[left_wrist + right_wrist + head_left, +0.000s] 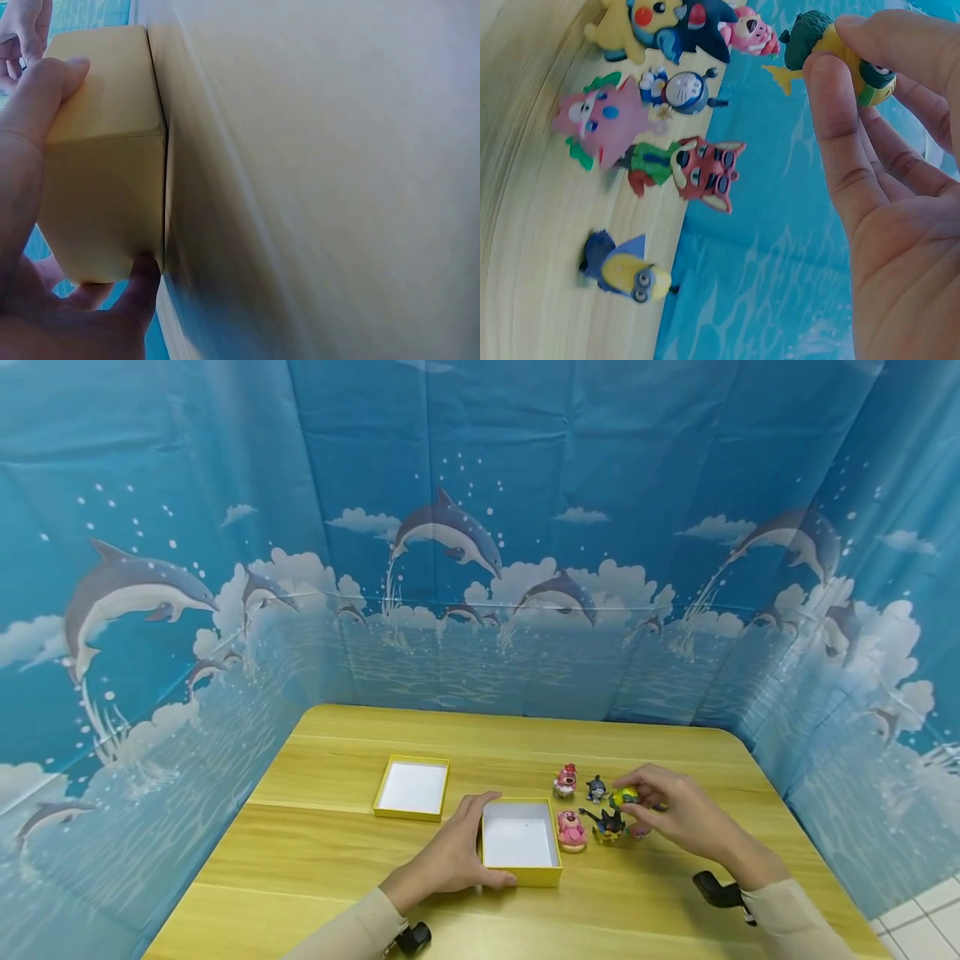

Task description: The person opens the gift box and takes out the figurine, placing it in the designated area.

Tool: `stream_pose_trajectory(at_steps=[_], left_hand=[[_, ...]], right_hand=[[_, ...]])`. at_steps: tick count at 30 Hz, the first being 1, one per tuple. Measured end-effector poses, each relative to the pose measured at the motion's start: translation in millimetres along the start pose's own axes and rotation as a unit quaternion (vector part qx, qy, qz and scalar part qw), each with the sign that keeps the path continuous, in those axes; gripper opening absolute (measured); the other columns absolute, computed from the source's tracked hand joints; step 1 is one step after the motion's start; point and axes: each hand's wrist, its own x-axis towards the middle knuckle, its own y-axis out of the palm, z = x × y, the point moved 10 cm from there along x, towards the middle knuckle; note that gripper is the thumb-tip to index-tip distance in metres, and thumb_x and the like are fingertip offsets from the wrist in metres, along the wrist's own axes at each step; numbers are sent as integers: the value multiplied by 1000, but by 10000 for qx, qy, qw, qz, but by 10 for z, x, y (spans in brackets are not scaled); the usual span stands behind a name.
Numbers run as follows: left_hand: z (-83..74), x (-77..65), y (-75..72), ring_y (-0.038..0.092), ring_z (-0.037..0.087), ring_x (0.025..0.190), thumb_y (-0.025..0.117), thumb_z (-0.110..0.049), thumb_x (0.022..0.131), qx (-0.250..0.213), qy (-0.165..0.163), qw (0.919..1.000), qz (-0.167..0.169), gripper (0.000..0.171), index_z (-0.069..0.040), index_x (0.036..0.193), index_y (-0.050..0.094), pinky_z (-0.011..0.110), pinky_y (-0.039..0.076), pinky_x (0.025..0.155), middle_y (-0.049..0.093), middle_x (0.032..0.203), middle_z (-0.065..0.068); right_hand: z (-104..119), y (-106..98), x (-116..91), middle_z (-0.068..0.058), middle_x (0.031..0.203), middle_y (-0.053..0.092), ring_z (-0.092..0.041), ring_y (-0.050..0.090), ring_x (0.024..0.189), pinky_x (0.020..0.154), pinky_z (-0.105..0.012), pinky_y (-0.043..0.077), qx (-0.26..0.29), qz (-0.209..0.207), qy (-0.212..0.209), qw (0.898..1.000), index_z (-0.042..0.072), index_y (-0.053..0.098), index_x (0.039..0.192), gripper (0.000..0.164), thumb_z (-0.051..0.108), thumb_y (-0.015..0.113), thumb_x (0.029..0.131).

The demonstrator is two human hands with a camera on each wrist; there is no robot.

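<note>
My left hand point(450, 853) grips the left side of an open yellow box point(525, 878) with a white inside, thumb along its near wall and fingers round the far corner. In the left wrist view the thumb and fingertips press its outer walls. My right hand point(686, 814) pinches a small yellow-and-green toy figurine point(874, 79) between thumb and fingers, over the group of toys right of the box. The figurine has a dark green textured top. Close under this hand stand a yellow figurine with a black hood point(609, 827) and a small dark figurine point(596, 789).
Left of the box lies its lid point(381, 814), white inside up. A pink bear figurine point(572, 832) stands beside the box, with a red-and-pink one point(566, 781) behind. The right wrist view shows a fox figurine point(656, 165) and a minion figurine point(630, 274). A dolphin-print curtain point(480, 668) borders the table.
</note>
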Motion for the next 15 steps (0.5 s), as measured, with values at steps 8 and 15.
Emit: stream_pose_trajectory(at_steps=[8, 15], left_hand=[[3, -11, -2, 63, 27, 143, 103, -66, 83, 74, 27, 10000, 58, 133, -22, 184, 28, 55, 60, 119, 47, 174, 11], [-12, -8, -9, 63, 29, 145, 103, -63, 83, 76, 104, 9999, 100, 133, -22, 184, 28, 56, 59, 121, 47, 174, 11]], right_hand=[[-99, -94, -91, -10, 124, 86, 2, 76, 90, 73, -26, 66, -203, -30, 131, 9997, 17, 80, 134, 42, -1, 90, 98], [-243, -151, -168, -11, 124, 85, 3, 75, 92, 76, -25, 67, -321, -41, 446, 9985, 9, 79, 135, 39, 1, 91, 99]])
